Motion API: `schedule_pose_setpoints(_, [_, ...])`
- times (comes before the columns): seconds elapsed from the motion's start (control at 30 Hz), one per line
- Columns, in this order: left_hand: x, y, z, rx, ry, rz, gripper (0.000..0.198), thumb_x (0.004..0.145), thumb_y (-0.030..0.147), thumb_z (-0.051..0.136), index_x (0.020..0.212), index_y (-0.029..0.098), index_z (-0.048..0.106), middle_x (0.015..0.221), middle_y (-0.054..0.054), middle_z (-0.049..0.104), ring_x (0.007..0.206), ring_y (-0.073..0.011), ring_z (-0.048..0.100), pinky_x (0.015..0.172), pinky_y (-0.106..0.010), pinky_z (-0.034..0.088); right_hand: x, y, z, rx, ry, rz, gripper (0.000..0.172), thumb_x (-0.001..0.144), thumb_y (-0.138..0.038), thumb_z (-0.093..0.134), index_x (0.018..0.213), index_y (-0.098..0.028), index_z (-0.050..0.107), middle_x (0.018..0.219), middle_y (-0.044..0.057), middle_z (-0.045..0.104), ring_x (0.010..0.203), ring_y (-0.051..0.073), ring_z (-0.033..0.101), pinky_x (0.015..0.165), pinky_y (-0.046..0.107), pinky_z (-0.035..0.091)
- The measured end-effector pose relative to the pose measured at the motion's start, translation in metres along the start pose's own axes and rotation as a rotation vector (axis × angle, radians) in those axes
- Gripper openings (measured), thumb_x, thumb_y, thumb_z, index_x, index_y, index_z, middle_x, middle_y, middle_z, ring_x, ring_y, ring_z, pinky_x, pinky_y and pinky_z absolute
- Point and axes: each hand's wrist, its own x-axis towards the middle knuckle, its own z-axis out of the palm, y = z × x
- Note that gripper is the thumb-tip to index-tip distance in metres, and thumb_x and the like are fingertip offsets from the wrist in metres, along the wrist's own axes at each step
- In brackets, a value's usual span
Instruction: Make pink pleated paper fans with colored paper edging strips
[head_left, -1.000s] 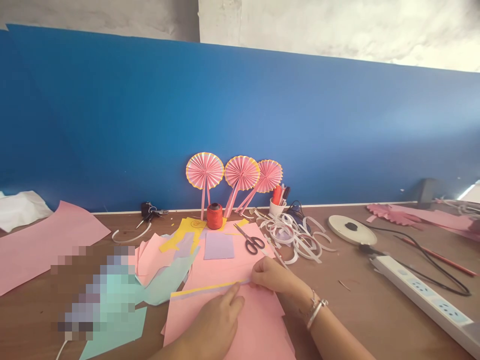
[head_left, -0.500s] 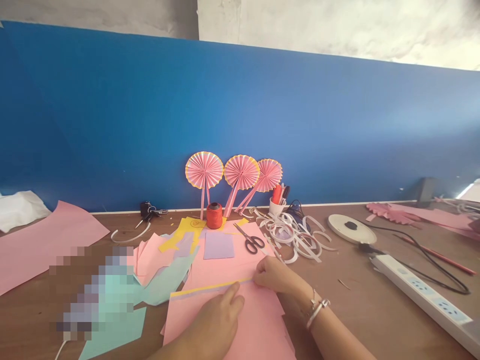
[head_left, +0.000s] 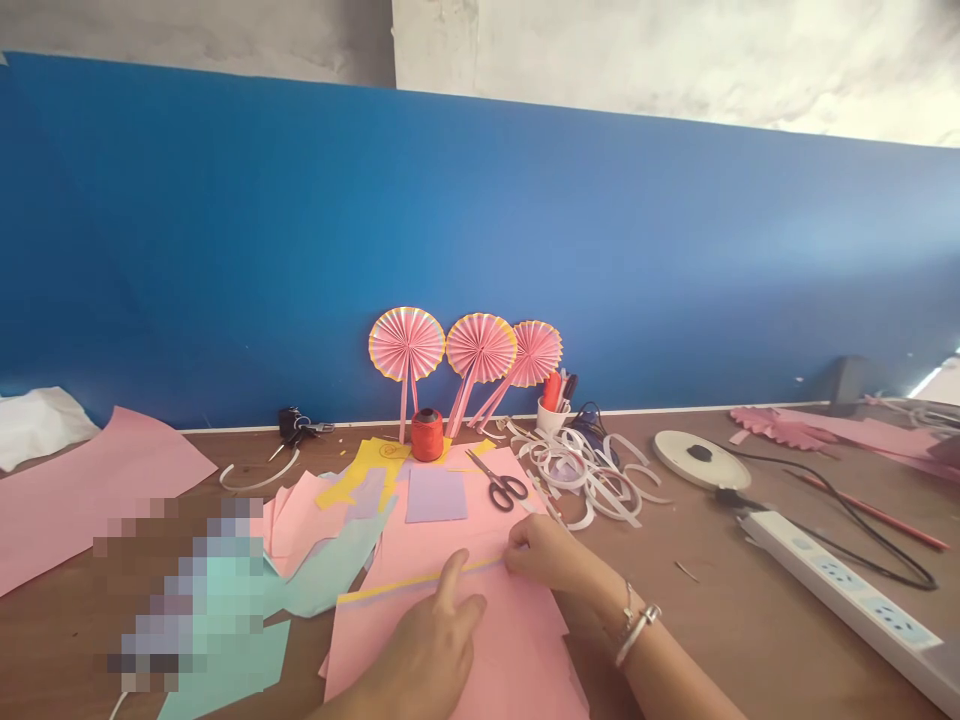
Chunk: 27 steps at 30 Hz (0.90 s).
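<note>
A pink paper sheet (head_left: pixel 517 645) lies in front of me, with thin yellow and lavender strips (head_left: pixel 386 588) along its far edge. My left hand (head_left: pixel 431 640) rests on the sheet, holding nothing, its index finger stretched to the strips and its thumb apart. At the right end of that edge, my right hand (head_left: pixel 544 552) is closed, fingertips pinched at the paper's corner and partly hidden. Beyond the edge, more pink paper (head_left: pixel 442 545) carries a lavender square (head_left: pixel 436 495) and dark-handled scissors (head_left: pixel 504 488). A red thread spool (head_left: pixel 427 436) stands behind them.
Three pleated paper fans (head_left: pixel 481 348) lean against the blue panel (head_left: pixel 600 250). Curled white strips (head_left: pixel 577 470) lie right of the scissors, near a cup of pens (head_left: pixel 553 415). A power strip (head_left: pixel 840 580) sits at right; teal paper (head_left: pixel 232 665) lies at left.
My left index finger has lifted and straightened forward, standing apart from the thumb. The right hand stays at the paper's corner. The view has shifted slightly.
</note>
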Motion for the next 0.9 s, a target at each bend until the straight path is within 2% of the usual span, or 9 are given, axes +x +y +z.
schedule_pose_setpoints(0.07, [0.001,-0.005,0.005,-0.063,0.091,0.004,0.039,0.080,0.005,0.032,0.107,0.020,0.055,0.147,-0.017,0.030,0.075,-0.0218,0.068,0.064,-0.036,0.054,0.003,0.003,-0.001,0.052,0.040,-0.109,0.019,0.064,-0.017,0.048,0.046,-0.017,0.044,0.048,-0.005,0.033,0.049,0.008,0.030,0.044,0.020,0.021])
schedule_pose_setpoints(0.2, [0.007,-0.017,0.005,-0.205,0.434,0.035,0.041,0.083,0.010,0.034,0.123,0.019,0.040,0.134,-0.016,0.044,0.112,-0.0257,0.055,0.085,-0.038,0.051,0.002,-0.004,-0.005,0.090,0.154,-0.286,0.023,0.075,-0.020,0.047,0.052,-0.016,0.052,0.051,-0.004,0.042,0.052,0.009,0.035,0.049,0.020,0.028])
schedule_pose_setpoints(0.27, [0.011,-0.022,-0.001,-0.253,0.564,0.052,0.041,0.084,0.013,0.037,0.125,0.022,0.039,0.127,-0.014,0.050,0.116,-0.0256,0.052,0.091,-0.042,0.048,0.000,-0.012,-0.006,0.080,0.181,-0.366,0.025,0.078,-0.020,0.046,0.054,-0.017,0.054,0.051,-0.004,0.044,0.053,0.009,0.037,0.051,0.020,0.030])
schedule_pose_setpoints(0.33, [0.016,-0.025,-0.005,-0.295,0.625,0.055,0.044,0.085,0.016,0.041,0.127,0.024,0.039,0.124,-0.012,0.052,0.117,-0.0265,0.050,0.095,-0.046,0.043,-0.003,-0.019,-0.006,0.065,0.208,-0.430,0.026,0.081,-0.021,0.046,0.057,-0.017,0.056,0.052,-0.003,0.047,0.053,0.010,0.039,0.052,0.020,0.031])
schedule_pose_setpoints(0.43, [0.028,-0.029,-0.006,-0.440,0.590,0.035,0.043,0.085,0.021,0.046,0.127,0.025,0.044,0.124,-0.011,0.055,0.118,-0.0265,0.048,0.098,-0.047,0.040,-0.007,-0.026,-0.004,0.033,0.253,-0.487,0.025,0.082,-0.020,0.047,0.061,-0.017,0.059,0.054,-0.002,0.051,0.054,0.010,0.042,0.053,0.020,0.033])
schedule_pose_setpoints(0.57, [0.044,-0.026,-0.004,-0.660,0.437,0.012,0.033,0.084,0.026,0.050,0.117,0.023,0.055,0.114,-0.008,0.062,0.108,-0.0233,0.055,0.092,-0.039,0.044,-0.008,-0.028,-0.003,0.003,0.290,-0.485,0.022,0.079,-0.013,0.045,0.065,-0.017,0.061,0.060,0.000,0.057,0.057,0.011,0.048,0.056,0.021,0.036])
schedule_pose_setpoints(0.67, [0.048,-0.018,-0.014,-0.606,0.419,0.001,0.017,0.084,0.027,0.049,0.088,0.023,0.065,0.090,-0.004,0.068,0.091,-0.0228,0.059,0.085,-0.037,0.045,-0.010,-0.026,-0.005,0.036,0.296,-0.470,0.021,0.075,-0.011,0.047,0.082,-0.018,0.065,0.072,0.003,0.063,0.065,0.013,0.054,0.060,0.023,0.041])
schedule_pose_setpoints(0.77, [0.048,-0.011,-0.027,-0.516,0.431,-0.009,0.020,0.083,0.024,0.047,0.073,0.023,0.064,0.074,-0.002,0.066,0.079,-0.0216,0.059,0.080,-0.036,0.044,-0.012,-0.026,-0.007,0.080,0.299,-0.517,0.037,0.071,-0.009,0.049,0.104,-0.019,0.062,0.091,0.006,0.065,0.082,0.017,0.058,0.070,0.027,0.045])
schedule_pose_setpoints(0.9, [0.052,-0.007,-0.031,-0.436,0.475,0.016,0.018,0.080,0.020,0.049,0.069,0.022,0.063,0.070,-0.002,0.066,0.074,-0.0207,0.059,0.079,-0.035,0.042,-0.013,-0.028,-0.007,0.035,0.309,-0.579,0.027,0.074,-0.009,0.048,0.091,-0.020,0.066,0.084,0.006,0.065,0.082,0.019,0.058,0.073,0.030,0.044])
